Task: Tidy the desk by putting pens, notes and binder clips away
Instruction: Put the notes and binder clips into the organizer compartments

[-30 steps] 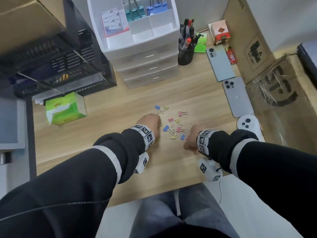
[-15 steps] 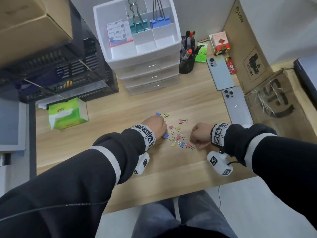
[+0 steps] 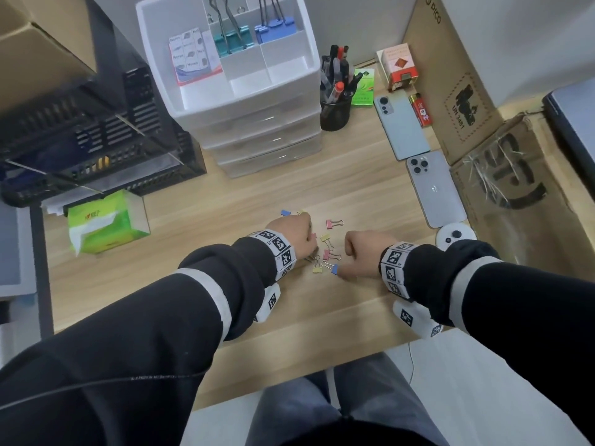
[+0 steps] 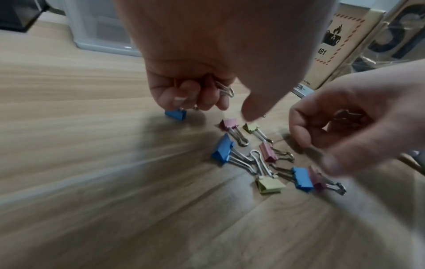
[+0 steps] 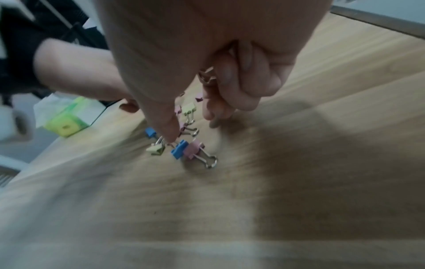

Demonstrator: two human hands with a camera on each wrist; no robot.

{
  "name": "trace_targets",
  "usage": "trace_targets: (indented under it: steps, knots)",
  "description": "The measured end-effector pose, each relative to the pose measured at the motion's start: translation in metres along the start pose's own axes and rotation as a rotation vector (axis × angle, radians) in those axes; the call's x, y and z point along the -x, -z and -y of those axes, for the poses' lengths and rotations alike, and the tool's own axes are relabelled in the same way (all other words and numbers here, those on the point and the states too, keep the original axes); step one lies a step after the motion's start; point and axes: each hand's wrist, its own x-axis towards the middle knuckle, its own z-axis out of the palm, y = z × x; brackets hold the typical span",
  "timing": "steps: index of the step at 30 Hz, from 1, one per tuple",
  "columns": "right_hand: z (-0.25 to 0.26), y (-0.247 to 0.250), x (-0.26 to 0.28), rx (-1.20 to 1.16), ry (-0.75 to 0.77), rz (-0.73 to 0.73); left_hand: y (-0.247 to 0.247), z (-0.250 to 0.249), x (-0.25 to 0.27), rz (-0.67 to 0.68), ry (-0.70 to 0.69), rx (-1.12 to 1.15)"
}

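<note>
Several small coloured binder clips (image 3: 327,249) lie scattered on the wooden desk (image 3: 199,220) between my hands. My left hand (image 3: 306,235) is curled over the pile's left side. The left wrist view shows its fingers (image 4: 202,98) gripping a clip by its wire handle (image 4: 225,89), just above a blue clip (image 4: 176,114). My right hand (image 3: 349,257) is fisted at the pile's right side. It holds clip wires (image 5: 207,76) in curled fingers, and its thumb (image 5: 169,132) touches down among a yellow clip (image 5: 156,150), a blue clip (image 5: 179,151) and a pink clip (image 5: 195,149).
A white drawer organiser (image 3: 289,82) at the back holds large clips and a note pad in open top compartments. A black pen cup (image 3: 335,107) stands to its right. Two phones (image 3: 434,188), a white controller (image 3: 455,236) and cardboard boxes line the right; a green tissue box (image 3: 106,223) sits left.
My right hand has come up from the desk's front edge to the right side of the pile. The left hand has stayed over the clips on the left.
</note>
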Motion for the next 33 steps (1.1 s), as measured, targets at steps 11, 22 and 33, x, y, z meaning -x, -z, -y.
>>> trace_targets:
  steps: [11, 22, 33]
  knots:
    - [0.007, -0.010, -0.017, 0.140, 0.034, -0.075, 0.000, 0.002, -0.017, 0.006, -0.049, -0.008]
    - [-0.001, 0.027, -0.029, -0.202, -0.093, -0.166, 0.018, 0.015, -0.010, 0.054, -0.179, -0.053]
    - [0.015, 0.034, -0.061, -0.312, -0.082, -0.144, 0.018, 0.017, -0.014, 0.078, -0.174, -0.073]
